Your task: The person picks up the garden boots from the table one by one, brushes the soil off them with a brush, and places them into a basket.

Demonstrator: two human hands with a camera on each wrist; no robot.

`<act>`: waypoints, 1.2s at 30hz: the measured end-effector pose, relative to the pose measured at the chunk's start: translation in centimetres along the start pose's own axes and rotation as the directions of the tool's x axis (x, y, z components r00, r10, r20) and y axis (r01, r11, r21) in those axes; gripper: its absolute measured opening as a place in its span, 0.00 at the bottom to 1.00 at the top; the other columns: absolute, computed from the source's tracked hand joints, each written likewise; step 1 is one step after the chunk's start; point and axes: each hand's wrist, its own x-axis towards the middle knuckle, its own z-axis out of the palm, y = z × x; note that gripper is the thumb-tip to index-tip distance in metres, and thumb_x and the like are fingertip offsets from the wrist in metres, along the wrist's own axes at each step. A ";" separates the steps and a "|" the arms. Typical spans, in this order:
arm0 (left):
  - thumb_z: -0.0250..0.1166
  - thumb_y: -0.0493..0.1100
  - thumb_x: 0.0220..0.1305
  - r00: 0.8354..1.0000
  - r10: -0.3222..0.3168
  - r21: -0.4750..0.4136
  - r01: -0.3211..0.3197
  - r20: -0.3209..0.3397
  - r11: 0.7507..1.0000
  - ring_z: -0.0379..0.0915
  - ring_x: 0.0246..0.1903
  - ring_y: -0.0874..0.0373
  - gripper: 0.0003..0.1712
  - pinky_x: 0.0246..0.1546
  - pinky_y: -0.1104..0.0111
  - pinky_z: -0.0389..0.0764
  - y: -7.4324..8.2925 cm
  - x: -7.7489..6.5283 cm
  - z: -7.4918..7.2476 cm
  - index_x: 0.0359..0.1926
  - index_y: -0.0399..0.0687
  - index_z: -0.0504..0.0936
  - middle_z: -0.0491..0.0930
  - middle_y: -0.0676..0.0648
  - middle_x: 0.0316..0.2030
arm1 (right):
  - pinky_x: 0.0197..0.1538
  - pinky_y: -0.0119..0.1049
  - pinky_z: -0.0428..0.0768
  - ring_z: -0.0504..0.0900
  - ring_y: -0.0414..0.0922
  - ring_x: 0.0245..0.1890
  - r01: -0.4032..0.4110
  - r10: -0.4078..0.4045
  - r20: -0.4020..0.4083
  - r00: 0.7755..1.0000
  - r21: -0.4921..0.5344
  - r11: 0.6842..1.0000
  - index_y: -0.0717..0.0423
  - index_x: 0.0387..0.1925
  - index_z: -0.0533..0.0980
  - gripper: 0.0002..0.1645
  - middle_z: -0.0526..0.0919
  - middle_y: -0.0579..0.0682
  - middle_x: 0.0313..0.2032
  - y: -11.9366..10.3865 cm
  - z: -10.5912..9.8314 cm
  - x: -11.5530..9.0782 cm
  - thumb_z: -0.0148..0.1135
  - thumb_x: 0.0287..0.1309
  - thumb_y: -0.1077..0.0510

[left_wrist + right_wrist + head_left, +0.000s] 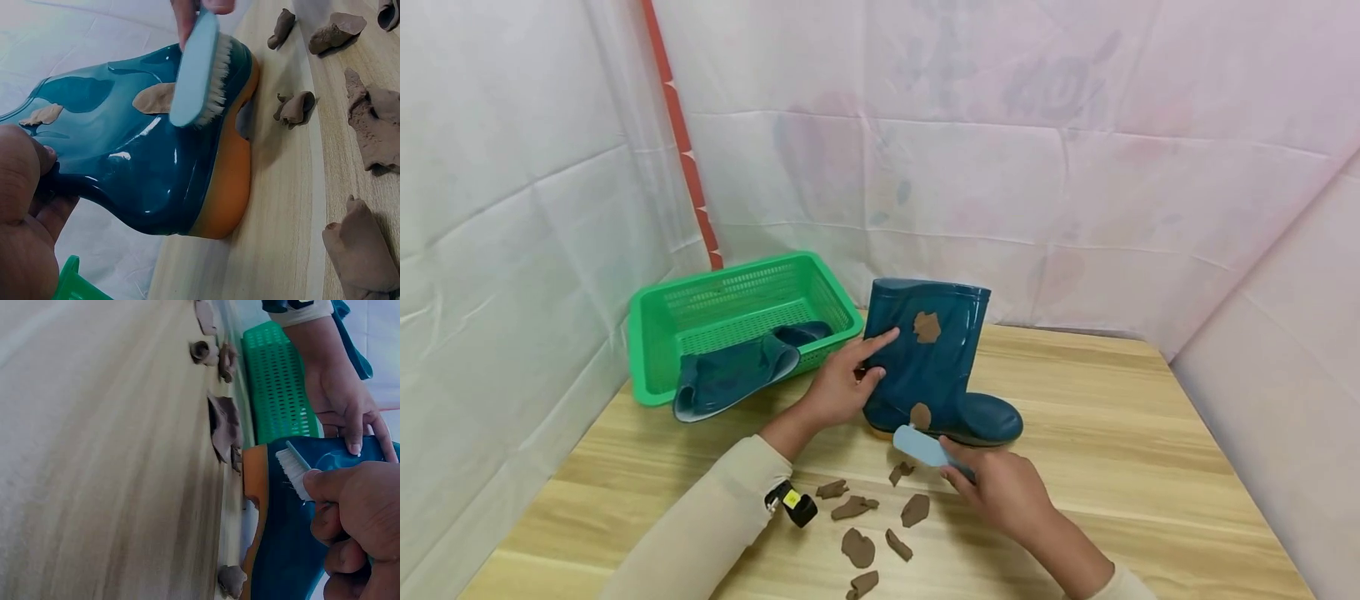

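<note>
A dark blue rubber boot (936, 367) stands upright on the table, toe to the right, its orange sole showing in the left wrist view. Two brown clay-like patches stick to its side, an upper one (927, 327) and a lower one (921, 416). My left hand (842, 379) grips the back edge of the boot's shaft, thumb on the near side. With curled fingers, my right hand (1003, 487) holds a light blue scrubbing brush (195, 75) by its handle. The white bristles (217, 81) lie against the boot beside the lower patch.
A green plastic basket (638, 350) stands at the back left, with a second blue boot (737, 375) lying over its front rim. Several loose brown pieces (858, 547) are scattered on the wooden table (1112, 500) in front of the boot. White cloth walls enclose the table.
</note>
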 end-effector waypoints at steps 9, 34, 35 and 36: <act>0.62 0.35 0.75 1.000 -0.012 -0.019 0.012 -0.003 1.000 0.62 0.18 0.61 0.36 0.25 0.66 0.72 0.1 -0.2 0.1 0.77 0.66 0.67 0.61 0.40 0.75 | 0.16 0.31 0.60 0.59 0.30 0.12 0.017 -0.015 -0.091 0.996 0.020 1.000 0.48 0.62 0.82 0.26 0.71 0.35 0.15 -0.1 -0.4 -0.2 0.73 0.62 0.49; 0.61 0.36 0.75 1.000 -0.015 -0.011 0.015 0.006 1.000 0.60 0.18 0.60 0.36 0.25 0.66 0.71 0.1 -0.2 0.0 0.78 0.66 0.65 0.61 0.39 0.74 | 0.16 0.32 0.60 0.59 0.32 0.12 -0.024 0.024 -0.029 0.999 -0.001 1.000 0.46 0.63 0.82 0.26 0.63 0.32 0.11 0.3 -0.5 -0.4 0.71 0.65 0.46; 0.61 0.36 0.75 1.000 -0.014 -0.007 0.014 0.006 1.000 0.60 0.18 0.60 0.36 0.25 0.66 0.71 0.1 -0.2 0.0 0.78 0.66 0.65 0.61 0.39 0.74 | 0.17 0.32 0.61 0.60 0.31 0.12 -0.021 0.021 -0.007 1.000 0.001 1.000 0.47 0.62 0.82 0.26 0.64 0.32 0.11 0.2 -0.4 -0.5 0.71 0.65 0.46; 0.61 0.36 0.75 1.000 -0.011 -0.006 0.011 0.007 1.000 0.61 0.18 0.60 0.36 0.26 0.66 0.71 0.1 -0.2 0.0 0.78 0.67 0.65 0.62 0.40 0.74 | 0.17 0.32 0.61 0.60 0.31 0.13 -0.018 0.018 0.006 1.000 0.006 1.000 0.47 0.62 0.82 0.26 0.65 0.31 0.12 0.2 -0.4 -0.5 0.71 0.65 0.46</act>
